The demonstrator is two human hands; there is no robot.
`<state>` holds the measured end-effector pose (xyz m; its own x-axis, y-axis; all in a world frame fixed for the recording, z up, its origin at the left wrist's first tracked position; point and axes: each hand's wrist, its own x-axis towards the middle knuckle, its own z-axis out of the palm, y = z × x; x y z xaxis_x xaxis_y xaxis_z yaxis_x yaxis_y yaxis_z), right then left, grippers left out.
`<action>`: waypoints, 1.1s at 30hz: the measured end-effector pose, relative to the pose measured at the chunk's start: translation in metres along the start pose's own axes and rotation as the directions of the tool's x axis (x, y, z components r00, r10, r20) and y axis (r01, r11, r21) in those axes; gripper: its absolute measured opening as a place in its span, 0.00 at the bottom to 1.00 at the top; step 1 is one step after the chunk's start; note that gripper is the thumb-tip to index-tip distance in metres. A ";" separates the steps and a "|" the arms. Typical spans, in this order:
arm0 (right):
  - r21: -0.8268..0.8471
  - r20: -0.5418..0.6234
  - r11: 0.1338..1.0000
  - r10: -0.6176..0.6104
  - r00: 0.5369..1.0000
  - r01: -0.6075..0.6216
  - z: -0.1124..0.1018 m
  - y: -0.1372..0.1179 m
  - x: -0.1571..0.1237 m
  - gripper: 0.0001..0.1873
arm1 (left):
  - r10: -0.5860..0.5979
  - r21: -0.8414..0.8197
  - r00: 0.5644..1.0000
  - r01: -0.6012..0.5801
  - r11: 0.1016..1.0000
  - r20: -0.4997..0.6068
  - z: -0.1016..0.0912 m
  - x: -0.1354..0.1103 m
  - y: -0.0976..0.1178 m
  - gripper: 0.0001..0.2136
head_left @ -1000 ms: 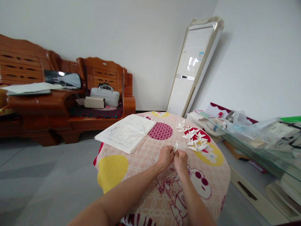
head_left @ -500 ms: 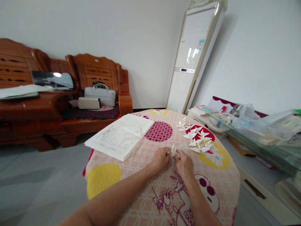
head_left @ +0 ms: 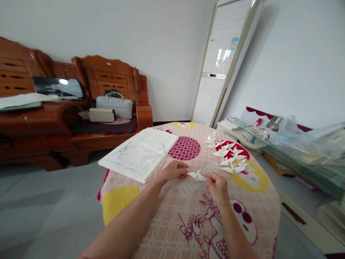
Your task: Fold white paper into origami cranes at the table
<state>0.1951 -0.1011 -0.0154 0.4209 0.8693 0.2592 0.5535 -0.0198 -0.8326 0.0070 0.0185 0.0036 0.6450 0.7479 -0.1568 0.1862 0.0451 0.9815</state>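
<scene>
A white paper crane is stretched out low over the near middle of the round table. My left hand pinches its left tip between closed fingers. On the other side, my right hand has its thumb and fingers closed on the right end. Several finished paper cranes stand in a cluster beyond my right hand, over a red and yellow patch of the cloth. A stack of printed paper sheets lies to the left, with a folded piece of paper on top.
A patterned cloth covers the table. To the right is a glass-topped stand with plastic bags and papers. A tall air conditioner stands in the corner. Handbags rest on a wooden chair behind.
My hands have moved apart, the left one further left. The crane between them now spreads wider, where before it was bunched up and more upright. The view has shifted slightly.
</scene>
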 end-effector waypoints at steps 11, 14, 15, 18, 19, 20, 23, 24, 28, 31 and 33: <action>-0.392 -0.013 0.919 -0.038 0.999 0.030 0.024 -0.020 -0.003 0.11 | 0.022 0.057 0.971 -0.008 0.998 -0.240 0.008 0.008 -0.001 0.10; -0.408 -0.043 0.912 -0.076 0.996 0.052 0.023 -0.018 -0.003 0.11 | 0.018 0.045 0.969 -0.007 0.999 -0.246 0.008 0.008 -0.002 0.11; -0.406 -0.059 0.911 -0.107 0.992 0.074 0.021 -0.017 -0.005 0.12 | 0.008 0.038 0.968 0.001 0.999 -0.250 0.008 0.008 -0.002 0.11; -0.364 -0.154 0.920 -0.212 0.965 0.145 0.005 -0.014 -0.012 0.14 | -0.022 0.031 0.967 0.031 0.999 -0.253 0.008 0.008 -0.001 0.10; -0.341 -0.205 0.928 -0.233 0.951 0.154 -0.004 -0.011 -0.014 0.15 | -0.026 0.036 0.968 0.036 0.999 -0.250 0.008 0.009 -0.001 0.10; -0.326 -0.272 0.934 -0.240 0.932 0.146 -0.015 -0.007 -0.016 0.16 | -0.028 0.042 0.969 0.040 0.998 -0.247 0.008 0.009 -0.001 0.10; -0.301 -0.443 0.951 -0.199 0.874 0.064 -0.056 0.015 -0.015 0.17 | -0.007 0.065 0.971 0.023 0.998 -0.239 0.007 0.010 -0.003 0.10; -0.298 -0.496 0.955 -0.159 0.854 0.005 -0.071 0.026 -0.012 0.18 | -0.003 0.073 0.970 0.021 0.997 -0.243 0.007 0.011 -0.004 0.09; -0.168 -0.625 0.963 0.060 0.778 -0.209 -0.124 0.076 0.012 0.23 | 0.014 0.112 0.968 0.014 0.994 -0.251 0.006 0.014 -0.008 0.10; -0.137 -0.669 0.945 0.134 0.731 -0.298 -0.145 0.102 0.033 0.24 | 0.030 0.123 0.969 0.000 0.992 -0.246 0.006 0.015 -0.008 0.10; -0.196 -0.689 0.929 0.097 0.719 -0.313 -0.151 0.110 0.045 0.24 | 0.036 0.125 0.969 -0.006 0.992 -0.244 0.006 0.014 -0.007 0.10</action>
<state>0.3834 -0.1388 -0.0217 0.8511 0.2826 0.4425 0.5232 -0.3876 -0.7589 0.0191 0.0245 -0.0065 0.4507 0.8882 -0.0893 0.2733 -0.0421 0.9610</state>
